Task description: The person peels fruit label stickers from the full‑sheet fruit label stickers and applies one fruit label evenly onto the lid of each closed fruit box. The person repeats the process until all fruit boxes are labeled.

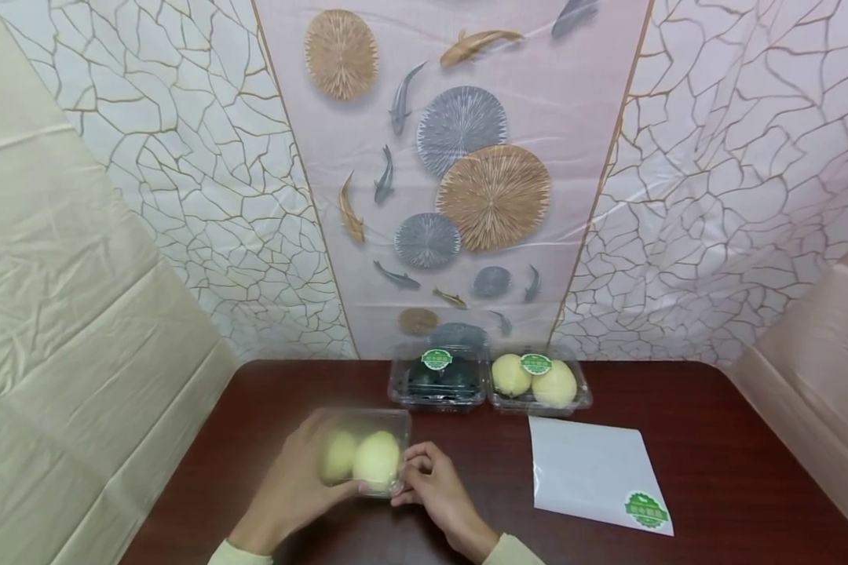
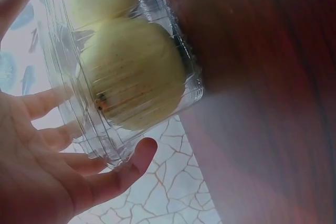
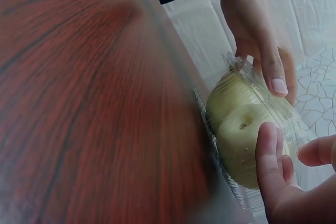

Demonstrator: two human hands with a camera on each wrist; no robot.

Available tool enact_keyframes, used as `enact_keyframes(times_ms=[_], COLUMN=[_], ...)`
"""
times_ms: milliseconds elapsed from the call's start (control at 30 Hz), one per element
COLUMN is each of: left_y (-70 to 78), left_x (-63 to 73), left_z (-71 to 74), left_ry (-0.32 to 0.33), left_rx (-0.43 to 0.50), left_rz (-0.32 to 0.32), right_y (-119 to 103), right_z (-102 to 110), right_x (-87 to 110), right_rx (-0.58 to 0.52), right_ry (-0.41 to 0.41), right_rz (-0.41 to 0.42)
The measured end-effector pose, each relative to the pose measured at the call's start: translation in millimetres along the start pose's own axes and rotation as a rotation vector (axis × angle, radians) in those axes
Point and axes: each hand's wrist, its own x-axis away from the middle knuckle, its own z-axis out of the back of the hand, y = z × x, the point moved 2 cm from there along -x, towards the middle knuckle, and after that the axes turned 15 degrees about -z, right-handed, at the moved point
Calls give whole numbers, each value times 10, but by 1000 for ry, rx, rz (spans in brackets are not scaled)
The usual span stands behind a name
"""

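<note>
A clear plastic fruit box [image 1: 403, 424] with two round pale yellow fruits [image 1: 377, 459] inside is at the front of the table, left of the middle. My left hand [image 1: 298, 479] rests spread across its left part, thumb at the near edge and straight fingers along the lid. At the near right corner my right hand [image 1: 434, 486] pinches the box's edge between thumb and fingers. The left wrist view shows the box [image 2: 118, 145] beside the spread left fingers [image 2: 39, 103]. Both hands meet around the fruit box [image 3: 247, 195] in the right wrist view.
A white sheet [image 1: 593, 467] with one round green sticker [image 1: 646, 509] lies to the right. Behind stand two more clear boxes with green stickers, one with dark fruit [image 1: 441, 380], one with pale yellow fruit [image 1: 554, 384]. A patterned curtain [image 1: 466, 306] hangs behind the dark red table [image 1: 495, 455].
</note>
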Motion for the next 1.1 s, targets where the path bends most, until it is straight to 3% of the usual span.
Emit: enact_keyframes(times_ms=[467,900,1100], left_y=[127,264,345], left_x=[64,10,4], left_z=[-124,-162,-178], left_ry=[-9,-73,-123], left_rx=[-103,-71,-38], left_rz=[-44,19,78], right_y=[-12,-81,-89], right_z=[164,364,466], right_x=[94,226,284], right_rx=[-29,-32,-25], right_ry=[-42,-22,10], right_rz=[-37,-48,-76])
